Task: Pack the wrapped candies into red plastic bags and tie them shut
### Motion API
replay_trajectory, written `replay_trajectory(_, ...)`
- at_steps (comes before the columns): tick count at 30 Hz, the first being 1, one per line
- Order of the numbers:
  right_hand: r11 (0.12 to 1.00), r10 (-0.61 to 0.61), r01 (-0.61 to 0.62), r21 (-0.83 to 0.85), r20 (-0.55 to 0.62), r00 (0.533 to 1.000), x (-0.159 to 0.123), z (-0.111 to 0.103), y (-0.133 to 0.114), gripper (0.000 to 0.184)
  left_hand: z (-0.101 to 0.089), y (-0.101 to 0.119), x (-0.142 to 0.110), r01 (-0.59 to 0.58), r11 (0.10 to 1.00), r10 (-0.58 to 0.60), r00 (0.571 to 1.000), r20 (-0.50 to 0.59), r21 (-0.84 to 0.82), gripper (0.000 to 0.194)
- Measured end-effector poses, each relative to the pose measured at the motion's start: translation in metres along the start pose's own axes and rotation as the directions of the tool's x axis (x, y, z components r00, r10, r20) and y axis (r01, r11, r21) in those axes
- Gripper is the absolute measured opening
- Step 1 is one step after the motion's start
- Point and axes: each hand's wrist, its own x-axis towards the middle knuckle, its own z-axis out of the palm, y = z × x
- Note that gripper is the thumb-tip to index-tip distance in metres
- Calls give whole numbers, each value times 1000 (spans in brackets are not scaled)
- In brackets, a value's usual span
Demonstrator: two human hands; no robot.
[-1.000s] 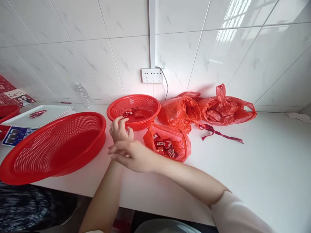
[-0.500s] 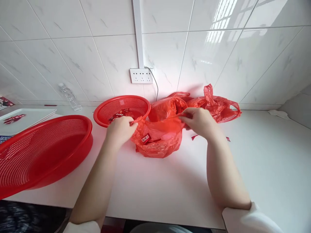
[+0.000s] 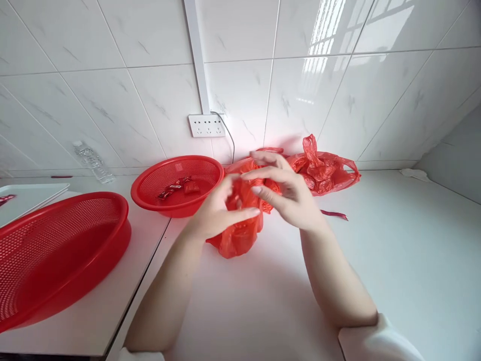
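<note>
While both hands work at it, a red plastic bag sits on a white counter below a tiled wall.
Bag: the red plastic bag (image 3: pixel 237 235) rests on the counter (image 3: pixel 394 260), its top gathered up between the two hands, just right of the small basket.
Left hand: the left hand (image 3: pixel 216 213) is curled around the bag's bunched top, thumb stretched out to the right.
Right hand: the right hand (image 3: pixel 287 193) hovers at the bag's top with fingers spread open; whether it has hold of the plastic cannot be told.
Small basket: a round red basket (image 3: pixel 176 185) with a few wrapped sweets (image 3: pixel 176 186) inside.
Behind: two more red bags (image 3: pixel 323 168) lie against the wall.
Left edge: a large red basket (image 3: pixel 56 250), a white tray (image 3: pixel 28 196), a clear bottle (image 3: pixel 92 161).
Wall: a white socket strip (image 3: pixel 206 125).
</note>
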Motion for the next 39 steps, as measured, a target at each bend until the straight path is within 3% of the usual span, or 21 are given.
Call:
replay_trajectory(2, 999, -24, 18, 49, 127, 992, 0, 5, -2, 25, 7, -5, 2, 69, 997, -70, 994, 81, 15, 23)
replay_trajectory(3, 996, -18, 1, 90, 181, 983, 0, 6, -1, 30, 7, -8, 3, 115, 993, -113, 989, 99, -15, 21)
replay_trajectory(6, 964, 67, -141, 227, 305, 950, 1, 3, 8, 34, -1, -12, 5, 188, 971, -179, 981, 71, -149, 32)
replay_trajectory(9, 916, 132, -249, 316, 348, 928, 2, 2, 21, 29, -8, -12, 5, 161, 967, -155, 987, 46, -196, 38)
replay_trajectory(12, 930, 132, -209, 302, 259, 957, 3, 6, 29, 21, -6, -11, 4, 119, 970, -111, 992, 52, -213, 37)
replay_trajectory(15, 978, 106, -125, 165, 119, 987, 3, 13, 30, 6, 0, -11, 3, 126, 965, -128, 992, 6, -229, 30)
replay_trajectory(18, 987, 81, -99, 125, 141, 987, 2, 16, 27, 4, 1, -11, 5, 122, 961, -129, 992, -10, -249, 30)
replay_trajectory(22, 995, 58, -74, 69, 207, 977, 1, 11, 24, 9, -9, -11, 7, 165, 940, -136, 984, 113, -300, 36)
replay_trajectory(26, 998, -65, 63, 24, 134, 989, 1, -4, 28, 7, -25, -15, 11, 351, 836, -263, 931, 252, -422, 41)
replay_trajectory(29, 985, -170, 171, 25, 293, 941, 0, -13, 26, 5, -30, -18, 13, 408, 777, -300, 909, 288, -479, 38)
replay_trajectory(32, 989, -100, 142, -43, 513, 852, -2, -15, 20, 6, -30, -19, 14, 378, 771, -269, 923, 275, -513, 27)
replay_trajectory(34, 990, -51, 114, -79, 561, 826, -2, -11, 18, 6, -30, -16, 11, 334, 831, -221, 932, 289, -444, 26)
replay_trajectory(37, 998, -21, -1, 55, 386, 922, 0, 3, 24, 17, -27, -6, 1, 214, 975, -178, 913, 366, -59, 30)
replay_trajectory(39, 960, 67, -130, 249, 244, 967, 3, 15, 35, 22, -24, 1, -7, 62, 970, -143, 926, 349, 234, 23)
